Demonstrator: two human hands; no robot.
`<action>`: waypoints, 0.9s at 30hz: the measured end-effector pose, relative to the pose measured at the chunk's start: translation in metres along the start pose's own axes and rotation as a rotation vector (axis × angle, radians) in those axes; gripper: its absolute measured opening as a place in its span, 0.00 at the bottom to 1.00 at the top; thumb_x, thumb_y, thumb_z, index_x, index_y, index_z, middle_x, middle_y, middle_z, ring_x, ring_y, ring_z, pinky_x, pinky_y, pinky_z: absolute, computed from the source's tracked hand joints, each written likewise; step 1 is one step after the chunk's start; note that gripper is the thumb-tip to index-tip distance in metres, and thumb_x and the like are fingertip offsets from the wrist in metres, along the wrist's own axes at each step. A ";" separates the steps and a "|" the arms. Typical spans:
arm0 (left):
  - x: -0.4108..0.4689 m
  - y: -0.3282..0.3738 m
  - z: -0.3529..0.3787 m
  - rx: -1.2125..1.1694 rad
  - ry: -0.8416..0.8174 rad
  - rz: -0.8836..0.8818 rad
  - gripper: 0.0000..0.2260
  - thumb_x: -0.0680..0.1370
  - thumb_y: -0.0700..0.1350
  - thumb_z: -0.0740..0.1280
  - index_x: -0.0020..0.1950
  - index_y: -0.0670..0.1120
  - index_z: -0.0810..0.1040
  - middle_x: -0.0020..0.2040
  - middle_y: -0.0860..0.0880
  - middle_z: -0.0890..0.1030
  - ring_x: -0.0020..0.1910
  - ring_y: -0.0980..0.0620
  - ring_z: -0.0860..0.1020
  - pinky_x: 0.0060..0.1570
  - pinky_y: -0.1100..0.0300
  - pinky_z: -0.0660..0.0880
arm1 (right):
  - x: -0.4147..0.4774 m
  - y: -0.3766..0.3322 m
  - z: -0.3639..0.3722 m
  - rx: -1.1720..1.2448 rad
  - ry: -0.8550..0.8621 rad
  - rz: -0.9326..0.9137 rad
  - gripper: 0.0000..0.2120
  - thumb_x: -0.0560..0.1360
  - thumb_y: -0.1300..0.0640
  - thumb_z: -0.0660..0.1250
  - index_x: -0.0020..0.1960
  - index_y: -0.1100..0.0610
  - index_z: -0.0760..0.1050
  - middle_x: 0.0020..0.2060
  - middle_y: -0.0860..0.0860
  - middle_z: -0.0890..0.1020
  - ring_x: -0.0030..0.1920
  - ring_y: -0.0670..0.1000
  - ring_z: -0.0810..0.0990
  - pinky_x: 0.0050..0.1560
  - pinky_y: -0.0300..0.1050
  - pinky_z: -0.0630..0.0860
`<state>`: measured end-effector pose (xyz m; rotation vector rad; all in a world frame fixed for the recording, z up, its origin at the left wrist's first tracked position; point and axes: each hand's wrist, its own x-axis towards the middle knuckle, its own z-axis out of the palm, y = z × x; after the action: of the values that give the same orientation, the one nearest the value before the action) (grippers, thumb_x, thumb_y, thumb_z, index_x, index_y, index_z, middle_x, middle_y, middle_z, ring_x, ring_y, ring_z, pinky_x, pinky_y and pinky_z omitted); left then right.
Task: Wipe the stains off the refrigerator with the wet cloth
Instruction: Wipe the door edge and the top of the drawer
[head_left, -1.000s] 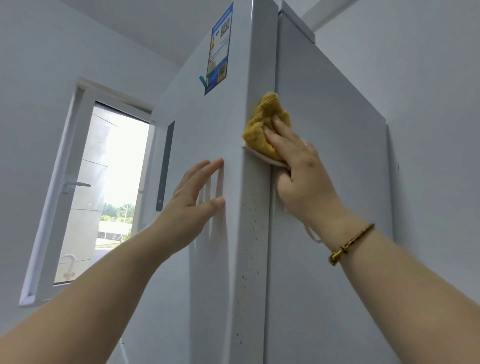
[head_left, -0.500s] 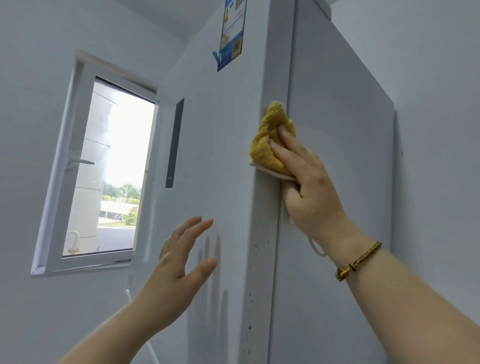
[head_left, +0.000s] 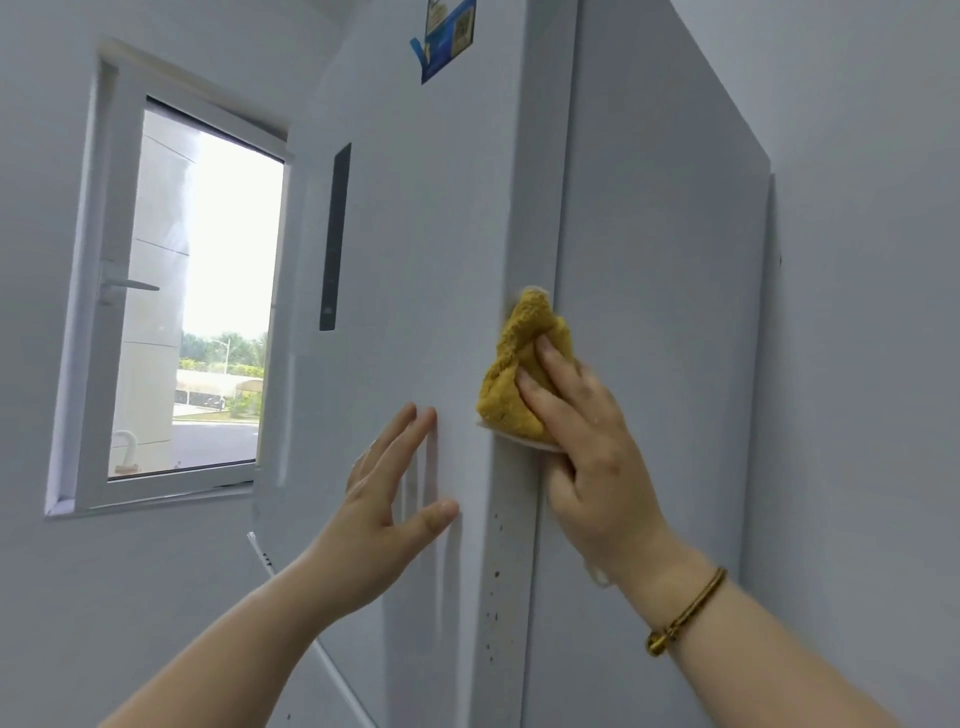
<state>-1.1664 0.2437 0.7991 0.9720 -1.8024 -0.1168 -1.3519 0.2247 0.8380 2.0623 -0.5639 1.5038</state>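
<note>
Right hand (head_left: 587, 452) has the cloth (head_left: 511, 379) on the refrigerator (head_left: 649, 260), on the narrow vertical edge strip (head_left: 519, 208) between the door face and the side panel. The cloth is bunched and yellow, and it overlaps the seam on both sides. Key relation: the remaining stains (head_left: 497, 574) are dark specks lying straight below the cloth on that same strip. They run down in a loose vertical line towards the bottom of the view, so the long axis of the dirty zone is vertical, in line with the strip. The strip above the cloth looks clean from here, though it is blurred, so that is not certain. Judgement: the next stroke should go straight down along the strip, keeping the cloth centred on it and not drifting onto the side panel. The right hand is the nearer one, since it is already on the strip with its palm just above the top specks. Grip: the right fingers lie straight over the cloth and press it flat to the surface. The thumb sits below the cloth's lower edge, and whether it pinches that edge cannot be told. Left hand (head_left: 384, 499) is empty, fingers straight and slightly spread, with fingertips and thumb tip touching the door face just left of the strip. It looks like a brace, level with the top of the stains. Risk: the wrist and palm hide the upper specks, so some could be missed.
</note>
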 end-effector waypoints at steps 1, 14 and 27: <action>0.000 -0.001 -0.001 -0.011 0.001 -0.001 0.33 0.60 0.68 0.57 0.62 0.72 0.48 0.63 0.77 0.45 0.72 0.64 0.50 0.71 0.58 0.55 | -0.012 -0.008 0.010 -0.009 0.037 0.033 0.27 0.69 0.64 0.52 0.68 0.50 0.62 0.70 0.46 0.61 0.69 0.55 0.60 0.72 0.41 0.54; -0.006 0.009 -0.007 -0.163 0.021 -0.030 0.23 0.74 0.50 0.63 0.61 0.68 0.55 0.67 0.68 0.52 0.67 0.65 0.55 0.64 0.64 0.57 | -0.049 -0.009 0.004 0.031 -0.067 -0.039 0.22 0.73 0.65 0.52 0.67 0.55 0.63 0.70 0.49 0.61 0.69 0.56 0.61 0.72 0.45 0.57; -0.037 -0.011 0.014 -0.153 -0.043 -0.052 0.23 0.70 0.55 0.59 0.60 0.70 0.54 0.63 0.75 0.49 0.70 0.65 0.53 0.67 0.61 0.55 | -0.128 -0.022 0.012 0.009 -0.163 -0.008 0.29 0.71 0.65 0.55 0.69 0.46 0.58 0.74 0.38 0.50 0.67 0.56 0.63 0.72 0.42 0.56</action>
<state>-1.1672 0.2559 0.7599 0.9138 -1.7795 -0.3060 -1.3680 0.2375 0.7096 2.2048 -0.6111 1.3436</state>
